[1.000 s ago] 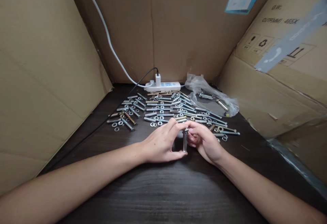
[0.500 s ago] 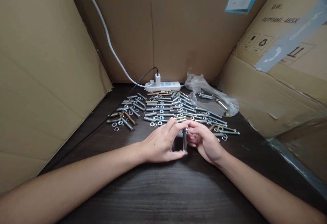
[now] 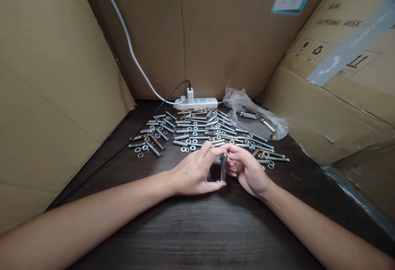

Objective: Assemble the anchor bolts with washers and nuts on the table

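Between my hands an expansion bolt (image 3: 223,169) stands roughly upright, a silvery sleeve with a nut and washer near its top. My left hand (image 3: 197,171) pinches it, thumb at the lower end and fingertips at the top. Thumb and forefinger of my right hand (image 3: 247,170) close in at the nut end, the other fingers curled behind; their exact contact is partly hidden. Beyond my hands, many loose bolts, sleeves, nuts and washers (image 3: 195,129) lie in rough rows.
A white power strip (image 3: 197,103) with a plugged-in adapter sits at the back. To its right lies a clear plastic bag (image 3: 277,125) with more expansion bolts. A black cable (image 3: 114,155) crosses the left of the dark table (image 3: 197,233). Cardboard walls (image 3: 154,35) surround the table.
Almost nothing differs: both hands keep their hold at the same place, with only a very slight shift of the fingers and the bolt.
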A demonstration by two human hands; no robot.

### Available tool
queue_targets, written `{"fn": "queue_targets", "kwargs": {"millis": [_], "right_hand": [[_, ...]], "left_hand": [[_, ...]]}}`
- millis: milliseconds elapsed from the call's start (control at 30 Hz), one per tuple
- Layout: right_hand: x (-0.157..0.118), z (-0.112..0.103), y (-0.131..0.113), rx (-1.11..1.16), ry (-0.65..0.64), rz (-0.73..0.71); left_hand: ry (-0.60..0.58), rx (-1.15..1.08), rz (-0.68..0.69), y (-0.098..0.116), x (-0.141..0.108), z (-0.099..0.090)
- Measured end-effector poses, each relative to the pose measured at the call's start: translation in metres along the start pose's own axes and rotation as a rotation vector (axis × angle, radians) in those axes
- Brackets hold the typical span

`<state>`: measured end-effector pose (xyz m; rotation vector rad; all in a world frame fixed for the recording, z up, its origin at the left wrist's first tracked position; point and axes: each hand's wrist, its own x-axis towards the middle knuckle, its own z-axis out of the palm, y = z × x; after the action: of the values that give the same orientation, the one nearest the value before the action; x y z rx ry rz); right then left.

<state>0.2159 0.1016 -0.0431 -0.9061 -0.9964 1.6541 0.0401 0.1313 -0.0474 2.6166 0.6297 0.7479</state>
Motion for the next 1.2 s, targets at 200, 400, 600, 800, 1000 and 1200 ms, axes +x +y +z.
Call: {"fn": "queue_targets", "kwargs": {"millis": [200,400,600,800,1000,1200], "right_hand": [[0.001,-0.0014,0.002,-0.054,-0.022,-0.011],[0.0002,-0.0007,0.0022,-0.032,-0.012,-0.005],[0.0009,-0.0011,-0.0019,-0.017,-0.032,0.015],[0.002,-0.0005,-0.0022,-0.06,-0.026,0.027],[0.0008,-0.0022,-0.0006,-0.003,-0.027,0.016],[0.001,-0.0014,-0.0025,-0.022,-0.035,0.025]], "left_hand": [[-0.011,-0.008,-0.007,-0.0003,0.0001,0.0],[-0.006,-0.02,-0.006,-0.002,0.0002,0.0008],[-0.011,-0.013,-0.004,-0.0017,0.0004,-0.0003],[-0.015,-0.009,-0.02,-0.001,0.0,0.0001],[-0.006,-0.016,-0.021,-0.0014,0.0002,0.0006],[-0.016,-0.015,-0.012,-0.0023,0.0,0.0007]]}}
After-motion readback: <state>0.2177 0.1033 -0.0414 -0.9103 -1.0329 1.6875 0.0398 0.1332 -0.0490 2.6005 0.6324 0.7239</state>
